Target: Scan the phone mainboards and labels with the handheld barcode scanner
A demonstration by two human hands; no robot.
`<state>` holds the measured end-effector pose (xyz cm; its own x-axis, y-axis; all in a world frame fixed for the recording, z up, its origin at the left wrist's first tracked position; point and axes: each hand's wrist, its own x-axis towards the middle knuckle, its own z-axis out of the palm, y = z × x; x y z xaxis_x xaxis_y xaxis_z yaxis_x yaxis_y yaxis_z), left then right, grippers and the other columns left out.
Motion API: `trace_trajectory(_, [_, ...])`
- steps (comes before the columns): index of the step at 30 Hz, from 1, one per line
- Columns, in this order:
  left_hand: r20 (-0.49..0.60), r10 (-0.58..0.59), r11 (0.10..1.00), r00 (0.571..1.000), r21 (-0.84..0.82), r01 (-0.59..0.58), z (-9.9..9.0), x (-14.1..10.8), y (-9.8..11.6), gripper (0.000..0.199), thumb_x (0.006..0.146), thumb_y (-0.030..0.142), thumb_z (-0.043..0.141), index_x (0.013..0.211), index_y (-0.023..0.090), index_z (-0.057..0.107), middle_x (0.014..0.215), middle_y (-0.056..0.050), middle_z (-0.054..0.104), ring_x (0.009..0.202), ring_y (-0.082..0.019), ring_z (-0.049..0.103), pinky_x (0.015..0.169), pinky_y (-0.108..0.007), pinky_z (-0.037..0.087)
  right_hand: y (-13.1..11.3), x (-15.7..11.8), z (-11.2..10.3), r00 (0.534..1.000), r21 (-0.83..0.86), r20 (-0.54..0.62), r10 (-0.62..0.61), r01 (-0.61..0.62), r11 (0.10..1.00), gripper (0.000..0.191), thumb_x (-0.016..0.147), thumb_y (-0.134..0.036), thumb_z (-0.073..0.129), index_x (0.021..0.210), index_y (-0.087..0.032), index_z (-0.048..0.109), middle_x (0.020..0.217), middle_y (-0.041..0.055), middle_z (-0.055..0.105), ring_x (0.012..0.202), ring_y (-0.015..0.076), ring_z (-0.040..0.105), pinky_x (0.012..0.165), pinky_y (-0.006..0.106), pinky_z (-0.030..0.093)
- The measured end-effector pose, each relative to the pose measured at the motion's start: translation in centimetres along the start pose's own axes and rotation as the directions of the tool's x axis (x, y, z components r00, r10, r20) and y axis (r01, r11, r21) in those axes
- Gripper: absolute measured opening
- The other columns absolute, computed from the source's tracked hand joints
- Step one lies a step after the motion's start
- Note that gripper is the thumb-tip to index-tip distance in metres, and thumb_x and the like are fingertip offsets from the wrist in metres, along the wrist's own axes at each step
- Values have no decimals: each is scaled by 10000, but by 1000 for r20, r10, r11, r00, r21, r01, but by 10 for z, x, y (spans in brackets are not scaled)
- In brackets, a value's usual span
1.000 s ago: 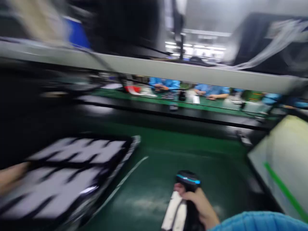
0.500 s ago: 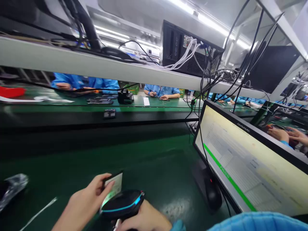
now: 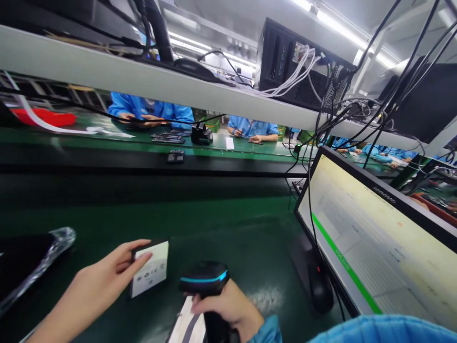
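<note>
My left hand [image 3: 109,271] pinches a flat, dark-edged rectangular piece [image 3: 152,270] between thumb and fingers. Its white label carries small printed marks, one of them a CE mark; it may be a battery pack, but I cannot be sure. My right hand [image 3: 233,302] is wrapped round the handle of a black barcode scanner [image 3: 203,277] with a lit blue strip. Beneath the right thumb shows a white piece with a dark stripe [image 3: 189,321]; whether it belongs to the scanner is unclear. The labelled piece and the scanner are apart, above the green bench [image 3: 235,228].
A Lenovo monitor [image 3: 371,247] showing a green PASS bar stands at right, beside a black mouse [image 3: 320,288]. Clear plastic wrapping [image 3: 62,236] lies on a dark object at left. Cables hang from the shelf [image 3: 214,90]. Co-workers in blue sit opposite.
The labelled piece has moved left, away from the scanner, and turned its label towards me. The greenish light on it is gone. My view has shifted slightly left.
</note>
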<state>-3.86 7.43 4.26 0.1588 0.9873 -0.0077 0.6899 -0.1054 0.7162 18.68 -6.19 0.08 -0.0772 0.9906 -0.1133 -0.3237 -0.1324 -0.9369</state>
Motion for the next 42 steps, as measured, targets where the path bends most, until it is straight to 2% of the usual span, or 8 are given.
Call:
trace_trajectory(2, [196,2,985,981,-171,32,12,-26,1,500,732,677,594,1115,356,608,814,74,756,848,-238,725,737,-314,542,-12,-4,-4,997,89,-70,32,-25,996,216,449,-389,846,650,-359,773,746,-101,768,848,247,715,935,445,498])
trace_trajectory(6, [475,186,903,860,-428,41,52,-84,17,478,781,523,682,1130,197,653,906,-35,742,714,-192,683,667,-290,549,-20,-6,-17,990,196,-100,103,-82,977,285,621,-312,811,892,-226,793,977,17,792,964,229,693,1002,384,472])
trace_trajectory(11, [374,333,863,866,-492,-119,78,-106,23,284,868,347,648,1113,207,684,1067,-65,643,787,-155,622,645,-248,519,-17,-2,-25,985,226,-74,154,-134,965,288,711,-277,785,986,-191,775,1168,75,759,1145,260,656,1076,401,441])
trace_trajectory(18, [95,467,841,879,-356,-408,76,-121,15,224,882,272,673,1101,230,654,1130,-77,613,1143,-245,549,1016,-417,460,-19,-4,-26,987,211,-76,145,-126,969,295,710,-254,764,995,-174,773,1210,96,745,1230,294,620,1122,429,416])
trace_trajectory(29, [154,520,853,840,-139,-502,95,-123,-2,331,852,337,703,1135,208,591,1517,-158,384,1511,-368,150,1189,-628,223,-19,-4,-29,984,231,-127,123,-91,969,299,658,-272,783,931,-150,772,1172,101,757,1215,278,632,1159,412,399])
trace_trajectory(34, [-46,244,964,969,-94,-247,94,-179,-5,722,862,403,675,1444,183,309,1616,-226,200,1524,-390,72,1191,-679,114,-26,-61,-37,962,230,-259,92,-31,973,412,676,-283,821,1072,-204,739,1204,71,743,1256,276,601,1175,466,381])
trace_trajectory(37, [67,87,948,994,-312,-62,101,-210,4,666,944,414,534,1502,227,222,1583,-196,309,1501,-328,240,1209,-582,218,-23,-107,-27,948,221,-268,170,-111,969,448,664,-317,853,1088,-221,742,1227,86,733,1263,341,589,1149,570,392])
trace_trajectory(42, [120,-173,828,978,-521,210,108,-168,35,606,851,520,610,1312,156,458,1260,-184,619,1154,-294,627,980,-462,502,-5,-126,-3,943,224,-266,202,-143,964,449,652,-369,868,1080,-294,755,1196,32,756,1298,346,564,1192,547,343])
